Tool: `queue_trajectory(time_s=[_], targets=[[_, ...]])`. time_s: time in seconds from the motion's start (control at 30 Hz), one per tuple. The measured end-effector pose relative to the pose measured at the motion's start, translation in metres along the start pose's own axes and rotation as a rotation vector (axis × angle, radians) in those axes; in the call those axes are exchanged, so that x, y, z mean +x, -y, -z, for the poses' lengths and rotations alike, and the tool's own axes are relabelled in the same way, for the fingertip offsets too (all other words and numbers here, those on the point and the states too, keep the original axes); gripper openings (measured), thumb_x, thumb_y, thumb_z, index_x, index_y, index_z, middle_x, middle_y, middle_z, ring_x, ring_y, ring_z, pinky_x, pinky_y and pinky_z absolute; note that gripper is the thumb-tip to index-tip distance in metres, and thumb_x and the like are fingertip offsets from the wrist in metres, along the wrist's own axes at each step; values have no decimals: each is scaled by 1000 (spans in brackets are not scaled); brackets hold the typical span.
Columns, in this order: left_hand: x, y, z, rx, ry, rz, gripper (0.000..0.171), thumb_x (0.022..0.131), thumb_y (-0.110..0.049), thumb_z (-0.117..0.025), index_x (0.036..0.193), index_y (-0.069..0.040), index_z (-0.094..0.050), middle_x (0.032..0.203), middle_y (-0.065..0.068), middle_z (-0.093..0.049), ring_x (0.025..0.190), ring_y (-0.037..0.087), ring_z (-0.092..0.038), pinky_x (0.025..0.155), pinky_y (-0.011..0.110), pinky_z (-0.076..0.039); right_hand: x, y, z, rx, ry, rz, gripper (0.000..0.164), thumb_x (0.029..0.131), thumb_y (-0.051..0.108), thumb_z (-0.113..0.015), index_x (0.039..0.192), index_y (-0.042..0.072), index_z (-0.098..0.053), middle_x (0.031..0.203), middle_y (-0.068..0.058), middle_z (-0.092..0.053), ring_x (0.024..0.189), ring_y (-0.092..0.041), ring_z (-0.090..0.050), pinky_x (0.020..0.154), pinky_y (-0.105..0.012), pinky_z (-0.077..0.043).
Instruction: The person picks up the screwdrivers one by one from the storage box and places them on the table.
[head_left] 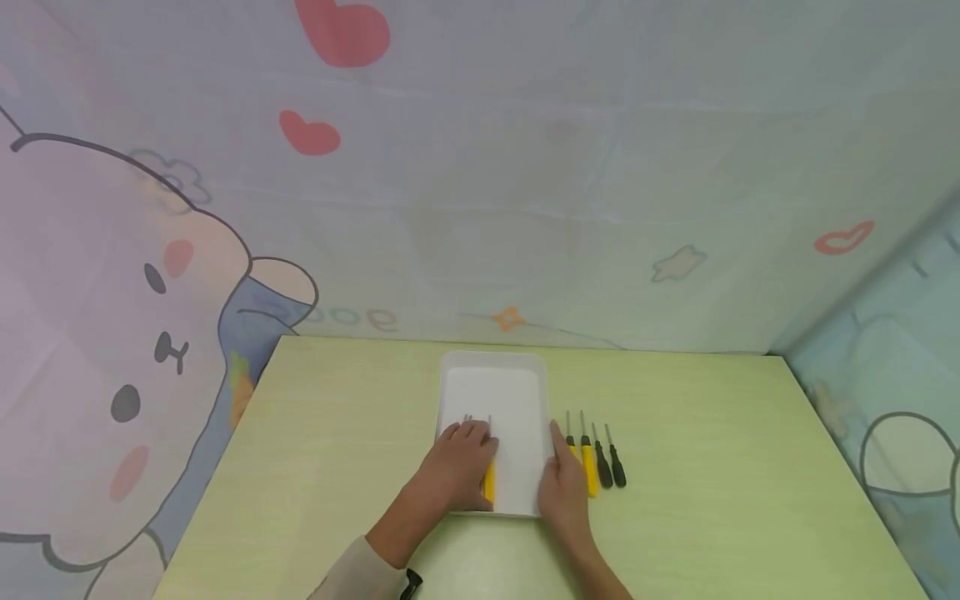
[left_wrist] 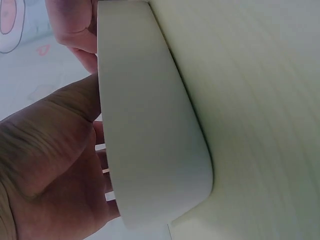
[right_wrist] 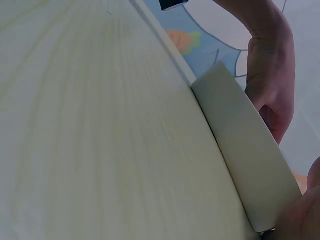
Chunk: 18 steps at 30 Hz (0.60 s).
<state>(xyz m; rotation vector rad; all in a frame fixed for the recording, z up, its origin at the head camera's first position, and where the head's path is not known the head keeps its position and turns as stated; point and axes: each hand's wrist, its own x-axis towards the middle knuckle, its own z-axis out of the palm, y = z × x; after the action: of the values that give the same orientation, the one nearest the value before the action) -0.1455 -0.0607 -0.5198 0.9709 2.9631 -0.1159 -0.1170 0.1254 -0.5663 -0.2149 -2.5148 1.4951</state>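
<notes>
A shallow white tray (head_left: 517,387) rests on the table. Reaching over its near left part, my left hand (head_left: 459,467) arches its bent fingers and thumb about a bunch of screwdrivers (head_left: 490,483). A yellow handle and several thin shafts show past the hand; the rest is covered. The tray's outer wall (left_wrist: 150,115) hides the left fingertips in the left wrist view. My right hand (head_left: 564,493) grips the tray's right edge near the front corner. Right beside it lie two yellow-handled screwdrivers (head_left: 590,473) and two black-handled screwdrivers (head_left: 603,473), shafts pointing away.
The pale wooden table (head_left: 697,458) extends to both sides of the tray. A printed cloth (head_left: 525,167) with hearts and a cartoon animal hangs behind it. A small black object (head_left: 411,583) shows near the left sleeve.
</notes>
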Motion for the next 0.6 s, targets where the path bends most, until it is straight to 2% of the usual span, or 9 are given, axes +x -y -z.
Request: queue_trajectory(time_s=[0.23, 0.6], targets=[[2, 1, 0, 2, -2, 2, 85, 71, -63, -92, 133, -11, -67, 137, 7, -58, 134, 28, -53, 113, 43, -44, 2, 0, 1, -8, 58, -17, 53, 105, -1, -43, 158, -5, -43, 161, -22, -45, 149, -40, -43, 120, -57, -34], [4, 1, 3, -37, 46, -1, 86, 72, -61, -93, 136, -10, -66, 142, 9, -58, 135, 28, -53, 115, 43, -43, 5, 1, 10, -115, 201, 18, 68, 103, 14, -60, 163, -5, -33, 164, -26, -40, 149, -45, -41, 119, -60, -35]])
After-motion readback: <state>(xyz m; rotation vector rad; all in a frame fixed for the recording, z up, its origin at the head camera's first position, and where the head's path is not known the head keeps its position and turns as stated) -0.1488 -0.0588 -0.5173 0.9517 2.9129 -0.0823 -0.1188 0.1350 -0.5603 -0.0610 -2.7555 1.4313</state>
